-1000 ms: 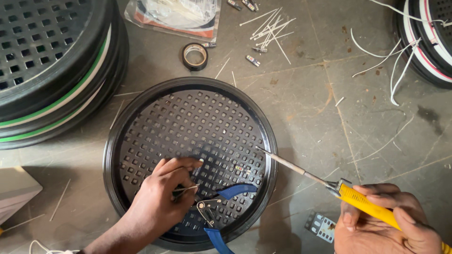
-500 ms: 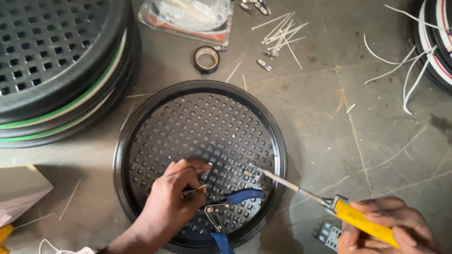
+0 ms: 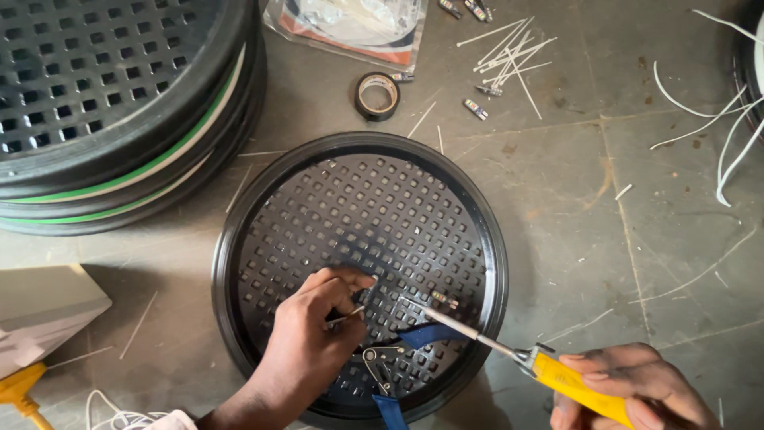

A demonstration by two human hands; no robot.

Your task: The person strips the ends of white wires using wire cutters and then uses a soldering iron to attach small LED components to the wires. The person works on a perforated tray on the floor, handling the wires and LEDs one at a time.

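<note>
Here, two hands work over a round black grille lying flat on the floor.

The right hand (image 3: 629, 386) grips a yellow-handled screwdriver (image 3: 509, 350), its tip resting on the black perforated grille (image 3: 358, 207) near a small metal piece (image 3: 444, 300). The left hand (image 3: 318, 334) pinches a thin white wire (image 3: 346, 317) against the holes, steadying it. Blue-handled pliers (image 3: 398, 358) lie between them, in easy reach. Farther off: a roll of black tape (image 3: 376, 94), loose white ties (image 3: 509, 52), stacked grilles (image 3: 103, 103).
</note>
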